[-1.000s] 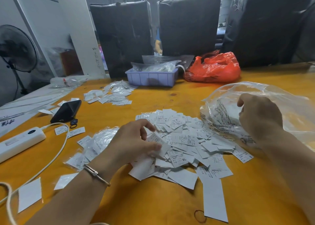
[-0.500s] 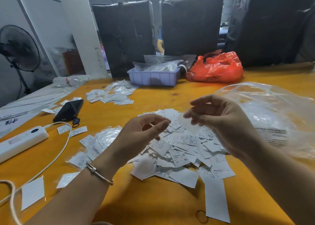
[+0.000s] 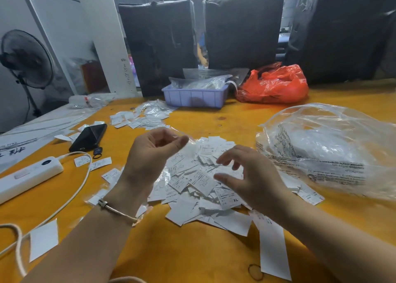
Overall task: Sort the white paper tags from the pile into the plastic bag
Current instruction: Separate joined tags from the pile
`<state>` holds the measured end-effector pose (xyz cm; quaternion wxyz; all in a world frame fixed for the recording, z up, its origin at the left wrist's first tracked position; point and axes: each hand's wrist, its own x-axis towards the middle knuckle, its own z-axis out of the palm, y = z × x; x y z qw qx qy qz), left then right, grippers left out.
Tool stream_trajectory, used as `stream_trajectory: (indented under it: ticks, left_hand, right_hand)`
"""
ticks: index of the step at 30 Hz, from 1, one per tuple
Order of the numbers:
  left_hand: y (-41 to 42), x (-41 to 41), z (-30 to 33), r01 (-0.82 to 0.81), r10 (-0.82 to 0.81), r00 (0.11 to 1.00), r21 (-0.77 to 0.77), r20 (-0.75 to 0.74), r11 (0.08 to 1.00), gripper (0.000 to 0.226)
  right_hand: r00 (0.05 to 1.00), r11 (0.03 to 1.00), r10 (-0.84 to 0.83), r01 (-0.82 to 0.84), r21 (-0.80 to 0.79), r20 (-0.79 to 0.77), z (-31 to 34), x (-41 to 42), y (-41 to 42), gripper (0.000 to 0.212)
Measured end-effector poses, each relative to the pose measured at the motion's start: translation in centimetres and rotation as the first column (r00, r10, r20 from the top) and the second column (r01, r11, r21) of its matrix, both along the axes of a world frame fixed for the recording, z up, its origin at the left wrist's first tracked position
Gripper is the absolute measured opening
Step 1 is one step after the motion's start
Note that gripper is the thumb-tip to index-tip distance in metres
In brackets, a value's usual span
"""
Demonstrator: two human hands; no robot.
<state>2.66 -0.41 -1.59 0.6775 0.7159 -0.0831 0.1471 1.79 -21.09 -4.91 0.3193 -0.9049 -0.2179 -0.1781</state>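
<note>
- We see the left hand [image 3: 152,154] raised over the left edge of the pile of white paper tags [image 3: 199,184], its fingers curled toward the thumb; whether a tag or scrap of clear film sits in that pinch, we cannot tell.
- Our right hand [image 3: 250,175] hovers low over the pile with fingers spread and loosely bent; it is motion-blurred, and we cannot tell whether it has hold of a tag.
- A thin cord bracelet [image 3: 116,210] circles the left wrist.
- The tags lie heaped on the orange table [image 3: 192,261] between and in front of both hands; some show printed "S" and "XL".
- A long blank white strip [image 3: 273,250] lies at the near right edge of the pile.
- The clear plastic bag [image 3: 330,149] lies on the table just right of the pile, its mouth toward us, printed warning text along its near side, white contents showing through it.
- To the left we find a black phone [image 3: 89,137], a white power strip [image 3: 27,178] with its cable [image 3: 70,195], and a few loose tags.
- Farther back sits a smaller scatter of tags and clear sleeves [image 3: 143,117].
- Behind that stands a lavender plastic tray [image 3: 195,97] holding clear packets, with a red plastic bag [image 3: 274,85] beside it.
- Dark wrapped bundles [image 3: 242,29] stand along the far edge, and a standing fan [image 3: 25,59] is off at the left.
</note>
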Motion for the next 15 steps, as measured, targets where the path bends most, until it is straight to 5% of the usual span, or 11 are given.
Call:
stream_trajectory:
  ticks: [5, 9, 15]
  left_hand:
    - [-0.2, 0.1, -0.1, -0.043, 0.043, 0.999, 0.016, 0.012, 0.999, 0.024]
    - [-0.7, 0.0, -0.4, 0.066, -0.064, 0.998, 0.073, -0.026, 0.995, 0.020]
    - [-0.7, -0.1, -0.8, 0.127, -0.117, 0.988, 0.097, -0.101, 0.987, 0.007]
  right_hand:
    - [0.999, 0.985, -0.010, 0.002, -0.172, -0.049, -0.9, 0.5, 1.6, 0.055]
    - [0.998, 0.949, 0.018, -0.034, -0.313, -0.055, -1.5, 0.5, 2.1, 0.052]
    - [0.996, 0.995, 0.087, -0.088, -0.046, -0.015, -1.1, 0.3, 1.9, 0.012]
